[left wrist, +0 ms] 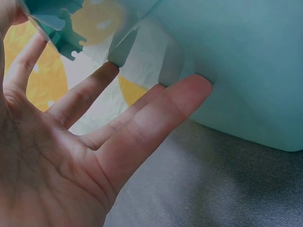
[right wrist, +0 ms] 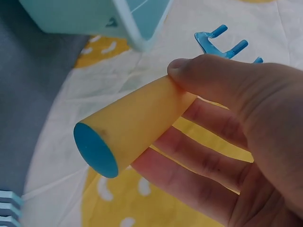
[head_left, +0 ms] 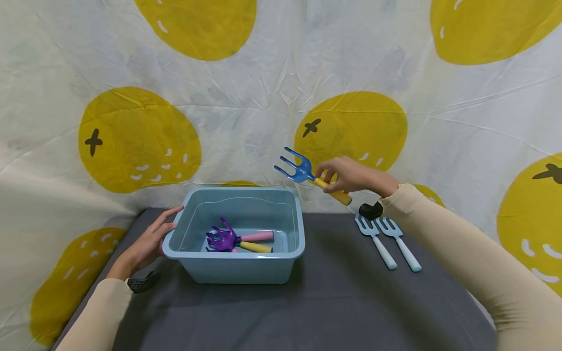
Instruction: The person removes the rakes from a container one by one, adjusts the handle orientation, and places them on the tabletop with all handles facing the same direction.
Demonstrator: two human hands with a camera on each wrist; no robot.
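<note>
My right hand [head_left: 349,174] pinches a small garden fork [head_left: 302,171] by its yellow handle [right wrist: 137,120] between thumb and fingers. The fork is raised in front of the fabric, right of a light blue tub [head_left: 239,270], its blue tines pointing up and left. My left hand [head_left: 147,243] rests against the tub's left side. In the left wrist view, its straight fingertips [left wrist: 196,90] touch the outer wall. Inside the tub lie purple forks [head_left: 225,239] overlapping each other, with a pink handle [head_left: 259,236] and a yellow handle [head_left: 256,247] showing.
To the right, below my right forearm, two pale blue forks with whitish handles lie side by side, the left fork [head_left: 385,253] and the right fork [head_left: 408,255]. A dark grey cloth [head_left: 307,312] covers the table. White fabric with yellow fruit prints [head_left: 246,126] hangs behind it.
</note>
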